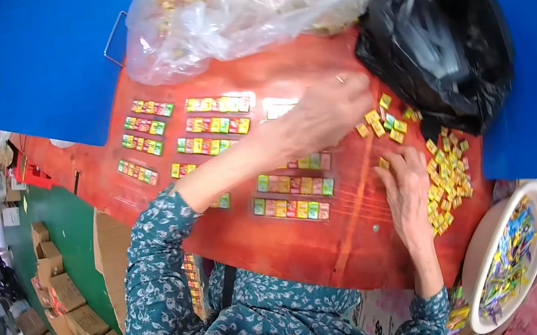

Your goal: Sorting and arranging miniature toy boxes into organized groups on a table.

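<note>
Two hands work the loose yellow-green candies [446,173] heaped at the right of the red worktop [282,250], beside the black bag [439,39]: left hand [327,111] reaches across, fingers curled over a small cluster; right hand [404,180] lies flat, fingers nudging pieces, nothing gripped. Roughly eleven sealed candy strips [293,207] sit in neat rows at centre-left, clear of the pile; one white bowl [503,256] and one clear bag [241,2] flank them.

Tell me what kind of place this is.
Probably a small hand-packing workshop. Both hands, left hand and right hand, sort small sweet packets on a red table into rows; cardboard boxes pile on the floor.
</note>
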A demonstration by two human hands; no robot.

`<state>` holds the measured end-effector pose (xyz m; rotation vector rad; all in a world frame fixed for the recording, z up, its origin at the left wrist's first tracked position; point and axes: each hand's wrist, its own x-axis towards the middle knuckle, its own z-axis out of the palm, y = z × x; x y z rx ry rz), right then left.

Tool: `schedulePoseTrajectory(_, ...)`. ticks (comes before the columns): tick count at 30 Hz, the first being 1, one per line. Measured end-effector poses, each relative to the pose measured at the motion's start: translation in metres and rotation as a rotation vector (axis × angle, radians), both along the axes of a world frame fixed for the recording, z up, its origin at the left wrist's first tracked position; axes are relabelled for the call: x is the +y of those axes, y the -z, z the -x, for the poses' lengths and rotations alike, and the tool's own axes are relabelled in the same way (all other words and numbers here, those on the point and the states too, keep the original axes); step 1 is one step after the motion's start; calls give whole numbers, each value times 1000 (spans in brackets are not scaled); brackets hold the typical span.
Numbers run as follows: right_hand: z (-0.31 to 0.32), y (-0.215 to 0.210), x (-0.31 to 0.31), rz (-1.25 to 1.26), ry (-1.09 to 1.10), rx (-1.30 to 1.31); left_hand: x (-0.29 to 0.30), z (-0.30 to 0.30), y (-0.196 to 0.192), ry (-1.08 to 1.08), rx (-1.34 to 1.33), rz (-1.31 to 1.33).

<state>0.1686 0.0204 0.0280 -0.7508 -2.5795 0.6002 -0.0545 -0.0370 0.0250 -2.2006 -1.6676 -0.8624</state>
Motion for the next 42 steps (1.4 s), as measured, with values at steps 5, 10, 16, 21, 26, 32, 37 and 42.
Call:
schedulePoseTrajectory(5, 50, -35, 10, -21, -161, 108, -43, 131, -50, -407, -171, -151)
schedulePoseTrajectory(10, 195, -47, 20, -189, -363, 389, -53, 225, -37, -488, -98, 340)
schedulePoseTrajectory(16, 331, 33, 102, -482, -328, 231, -21, 269, -22, -719, 65, 588)
schedulePoseTrajectory(21, 328, 58, 81, -658, -164, -119, -67, 366, 17, -1049, 141, 597)
schedulePoseTrajectory(26, 315, 23, 88, -404, -202, -52, -38, 319, -4, -936, 75, 525)
schedulePoseTrajectory(32, 329, -39, 152, -439, 181, -62, -13, 229, -2, -454, 71, 403)
schedulePoseTrajectory(37, 342, 13, 200, -149, 412, -148, -25, 200, 39, -502, 17, 701)
schedulePoseTrajectory(42, 333, 18, 243, 158, 306, 19, -13, 190, 37, -469, 61, 595)
